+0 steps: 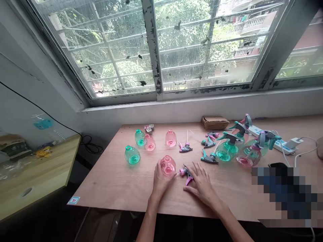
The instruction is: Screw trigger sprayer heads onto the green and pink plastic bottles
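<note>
- My left hand (159,181) has its fingers curled around the pink bottle (168,166), thumb on the near side; the bottle's mouth is bare, and it sits roughly midway between the tabletop's (108,183) front and back edges.
- My right hand (204,187) is spread wide, thumb well apart from the fingers, with fingertips at the pink-and-grey spray head (186,171) just right of the bottle; I cannot tell whether they press on it.
- I'd bring that thumb in and pinch the head by its grey body, off the pink trigger (189,180), so it doesn't roll.
- I'd keep the bottle grip light; the clear wall may flex.
- I'd stay clear of the teal spray head (209,156) nearer the back edge.
</note>
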A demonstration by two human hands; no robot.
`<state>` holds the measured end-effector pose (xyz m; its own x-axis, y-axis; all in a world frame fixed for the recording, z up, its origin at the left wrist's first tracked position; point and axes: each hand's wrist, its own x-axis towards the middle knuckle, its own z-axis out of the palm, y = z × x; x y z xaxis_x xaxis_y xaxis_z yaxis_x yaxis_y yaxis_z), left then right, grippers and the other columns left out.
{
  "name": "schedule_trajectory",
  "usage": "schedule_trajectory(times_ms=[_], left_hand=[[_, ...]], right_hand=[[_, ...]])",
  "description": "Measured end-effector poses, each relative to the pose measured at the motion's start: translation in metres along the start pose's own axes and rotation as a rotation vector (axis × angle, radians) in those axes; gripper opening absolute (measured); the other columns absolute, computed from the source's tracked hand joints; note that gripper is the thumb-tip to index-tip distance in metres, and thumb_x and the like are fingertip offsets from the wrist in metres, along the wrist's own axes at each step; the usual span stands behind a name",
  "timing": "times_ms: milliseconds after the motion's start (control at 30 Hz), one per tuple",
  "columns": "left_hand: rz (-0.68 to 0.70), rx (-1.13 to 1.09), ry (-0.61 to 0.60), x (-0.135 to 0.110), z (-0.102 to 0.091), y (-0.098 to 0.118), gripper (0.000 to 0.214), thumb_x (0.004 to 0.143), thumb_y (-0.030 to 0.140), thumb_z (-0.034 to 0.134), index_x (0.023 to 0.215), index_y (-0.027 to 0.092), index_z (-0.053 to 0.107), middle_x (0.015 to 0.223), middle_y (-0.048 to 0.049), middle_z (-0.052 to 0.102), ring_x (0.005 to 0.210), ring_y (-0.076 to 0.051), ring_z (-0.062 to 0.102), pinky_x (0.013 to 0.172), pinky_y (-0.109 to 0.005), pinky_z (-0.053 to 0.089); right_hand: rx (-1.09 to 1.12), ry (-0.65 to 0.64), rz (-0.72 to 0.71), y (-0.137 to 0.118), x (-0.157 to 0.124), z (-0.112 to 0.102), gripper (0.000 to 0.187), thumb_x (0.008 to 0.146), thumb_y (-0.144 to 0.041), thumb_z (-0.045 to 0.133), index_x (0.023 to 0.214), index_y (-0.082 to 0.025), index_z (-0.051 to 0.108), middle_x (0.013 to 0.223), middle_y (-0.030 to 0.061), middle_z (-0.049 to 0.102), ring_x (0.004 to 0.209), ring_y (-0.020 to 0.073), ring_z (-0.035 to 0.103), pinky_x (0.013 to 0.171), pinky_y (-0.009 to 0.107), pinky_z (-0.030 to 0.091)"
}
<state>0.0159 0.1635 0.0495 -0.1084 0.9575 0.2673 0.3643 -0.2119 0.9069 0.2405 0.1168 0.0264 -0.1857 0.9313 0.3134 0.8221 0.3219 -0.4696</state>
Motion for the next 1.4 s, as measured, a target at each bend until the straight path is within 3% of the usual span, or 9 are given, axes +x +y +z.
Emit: schedule_trajectory(times_ms=[67,167,367,533,733,900,1000,1167,1400], left_hand=[[-0.026,-0.021,-0.022,-0.022,-0.005,0.005,0.089,0.067,0.033,0.088,0.140,0.023,0.039,0.146,-0.0178,0.051,0.138,-0.037,0.047,0.114,-0.056,0.035],[-0.062,-0.077,-0.028,-0.034,-0.012,0.014,0.082,0.077,0.036,0.082,0.141,0.023,0.033,0.147,-0.0190,0.049,0.138,-0.033,0.049,0.114,-0.053,0.037],[-0.095,-0.221,-0.058,-0.026,-0.019,0.019,0.073,0.076,0.039,0.081,0.138,0.025,0.047,0.134,-0.0114,0.059,0.124,-0.029,0.059,0.109,-0.045,0.045],[-0.132,-0.309,-0.024,-0.025,-0.020,0.014,0.075,0.076,0.046,0.078,0.139,0.025,0.043,0.135,-0.0125,0.058,0.115,-0.027,0.064,0.102,-0.045,0.050],[-0.129,-0.334,-0.028,-0.026,-0.023,0.021,0.069,0.076,0.049,0.079,0.134,0.023,0.054,0.128,-0.0110,0.064,0.120,-0.028,0.060,0.108,-0.044,0.045],[-0.176,-0.318,0.035,-0.026,-0.022,0.022,0.061,0.086,0.055,0.066,0.133,0.019,0.053,0.125,-0.0132,0.065,0.117,-0.029,0.061,0.100,-0.043,0.050],[-0.194,-0.291,0.046,-0.025,-0.021,0.021,0.054,0.085,0.055,0.067,0.124,0.018,0.060,0.123,-0.0128,0.067,0.118,-0.030,0.062,0.101,-0.043,0.049],[-0.188,-0.248,0.018,-0.025,-0.020,0.024,0.063,0.080,0.051,0.075,0.132,0.019,0.060,0.136,-0.0135,0.063,0.132,-0.033,0.054,0.113,-0.046,0.039],[-0.193,-0.253,-0.041,-0.023,-0.021,0.026,0.063,0.083,0.052,0.070,0.134,0.018,0.059,0.134,-0.0143,0.066,0.129,-0.034,0.058,0.112,-0.048,0.042]], right_hand=[[0.091,-0.066,-0.035,0.004,-0.002,-0.001,0.081,0.082,-0.050,0.074,0.153,-0.031,0.039,0.157,0.0143,0.045,0.147,0.0414,0.034,0.114,0.065,0.030],[0.197,-0.026,-0.008,0.007,-0.006,-0.003,0.062,0.091,-0.042,0.065,0.148,-0.032,0.045,0.150,0.0105,0.054,0.141,0.0356,0.044,0.116,0.062,0.030],[0.506,0.256,0.182,0.007,-0.009,-0.009,0.041,0.091,-0.041,0.064,0.129,-0.025,0.062,0.132,0.0118,0.064,0.124,0.0322,0.059,0.106,0.052,0.047],[0.821,0.522,0.437,0.014,-0.009,-0.012,0.048,0.087,-0.048,0.067,0.125,-0.020,0.062,0.130,0.0139,0.065,0.117,0.0315,0.064,0.101,0.047,0.052],[0.781,0.657,0.508,0.016,-0.010,-0.008,0.053,0.084,-0.049,0.070,0.127,-0.020,0.058,0.139,0.0155,0.056,0.114,0.0302,0.064,0.098,0.046,0.053],[0.683,0.766,0.558,0.017,-0.012,-0.008,0.052,0.084,-0.048,0.070,0.126,-0.021,0.058,0.140,0.0161,0.053,0.120,0.0322,0.059,0.101,0.050,0.050],[0.585,0.749,0.515,0.013,-0.011,-0.010,0.047,0.087,-0.046,0.067,0.125,-0.020,0.059,0.136,0.0166,0.055,0.121,0.0337,0.058,0.101,0.052,0.050],[0.388,0.609,0.307,-0.002,-0.008,-0.018,0.041,0.093,-0.038,0.061,0.130,-0.022,0.056,0.140,0.0162,0.051,0.131,0.0338,0.050,0.110,0.057,0.042],[0.507,0.526,0.240,-0.004,-0.008,-0.017,0.049,0.090,-0.038,0.068,0.134,-0.026,0.054,0.142,0.0136,0.051,0.134,0.0347,0.049,0.110,0.059,0.044]])
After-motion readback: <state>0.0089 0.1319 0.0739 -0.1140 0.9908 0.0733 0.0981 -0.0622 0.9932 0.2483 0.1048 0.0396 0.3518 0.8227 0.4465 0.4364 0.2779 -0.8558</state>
